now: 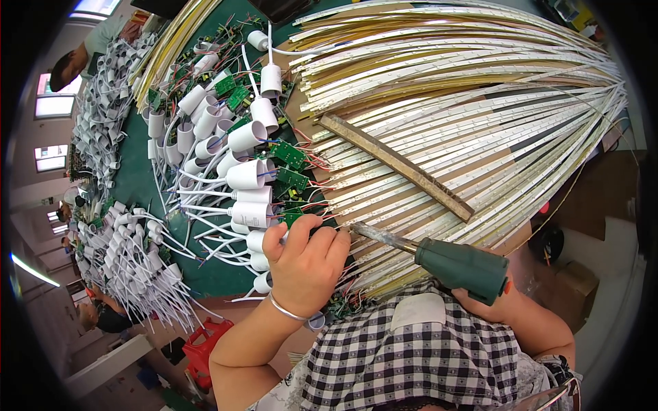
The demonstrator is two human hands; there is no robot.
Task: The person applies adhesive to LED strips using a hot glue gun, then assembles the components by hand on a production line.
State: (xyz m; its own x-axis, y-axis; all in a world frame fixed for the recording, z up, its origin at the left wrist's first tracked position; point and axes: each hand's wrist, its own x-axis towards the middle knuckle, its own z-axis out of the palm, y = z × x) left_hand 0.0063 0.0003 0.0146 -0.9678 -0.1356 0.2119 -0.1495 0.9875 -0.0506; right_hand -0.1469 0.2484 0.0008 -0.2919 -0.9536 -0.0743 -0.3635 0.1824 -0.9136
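Note:
My right hand (490, 305) is closed round the dark green handle of a soldering iron (452, 266), which hides part of its fingers. The iron's metal tip points left, to the wired ends of the white LED strips (384, 198). Beside that tip, my left hand (308, 264) has its fingers curled together over a row of small green circuit boards (291, 179) with red and white wires. What its fingertips pinch is hidden. White plastic cylindrical caps (247, 175) with white cables lie in a line left of the boards.
A brown bar (397, 168) lies across the strips. More strips (439, 41) fan out at the far right. Heaps of white caps (123, 246) cover the green table (229, 274) to the left. A red plastic stool (205, 349) stands below. Other people sit along the left side.

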